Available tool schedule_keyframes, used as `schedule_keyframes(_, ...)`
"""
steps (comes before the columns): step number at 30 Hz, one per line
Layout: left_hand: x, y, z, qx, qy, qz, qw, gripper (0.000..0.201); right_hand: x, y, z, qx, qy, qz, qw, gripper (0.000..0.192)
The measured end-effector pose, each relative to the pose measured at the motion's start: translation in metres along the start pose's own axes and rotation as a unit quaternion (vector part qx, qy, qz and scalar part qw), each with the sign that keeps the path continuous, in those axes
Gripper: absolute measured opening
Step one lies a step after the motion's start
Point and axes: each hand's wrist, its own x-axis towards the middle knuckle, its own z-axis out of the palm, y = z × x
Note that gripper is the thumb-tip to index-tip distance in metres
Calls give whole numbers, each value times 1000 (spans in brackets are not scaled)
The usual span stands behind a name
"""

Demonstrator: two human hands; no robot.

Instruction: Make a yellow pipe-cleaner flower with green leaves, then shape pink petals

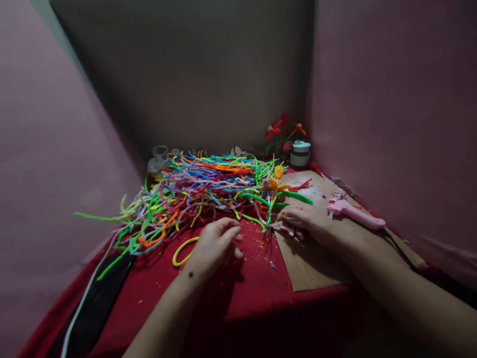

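Observation:
A pipe-cleaner flower (pixel 275 187) with yellow-orange petals, a yellow bud and long green leaves stands near the middle, its green stem pointing down toward me. My right hand (pixel 303 221) is at that stem, with fingers curled and fingertips closed beside it; the exact contact is partly hidden. To the left, my left hand (pixel 219 241) hovers above the red cloth with fingers loosely bent and apart, nothing visible in them. A yellow pipe-cleaner loop (pixel 179 253) lies just beside its wrist. Behind both hands spreads a large heap of multicoloured pipe cleaners (pixel 212 181).
A cardboard sheet (pixel 313 266) lies under my right forearm. On it rests a pink glue gun (pixel 357 215) with a dark cord. Farther back stand a lidded jar (pixel 300 153) and red and orange flowers (pixel 274 129). Small clippings dot the red cloth (pixel 257 293). A black strip (pixel 100 298) lies left.

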Motion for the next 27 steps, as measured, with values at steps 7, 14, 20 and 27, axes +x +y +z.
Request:
schedule_keyframes(7, -22, -54, -58, 539, 109, 49, 834, 22, 0, 0, -1, 42, -23, 1, 999, 20)
schedule_keyframes(14, -32, -58, -57, 483, 62, 0, 873, 21, 1, 2, -1, 60, -14, 23, 998, 27)
schedule_keyframes(20, -51, -35, -36, 98, -2, -3, 995, 37, 3, 5, -4, 50, -26, 3, 998, 20)
schedule_keyframes(27, -38, 5, 15, -122, -226, -9, 966, 36, 1, -1, -2, 56, -13, 20, 998, 17)
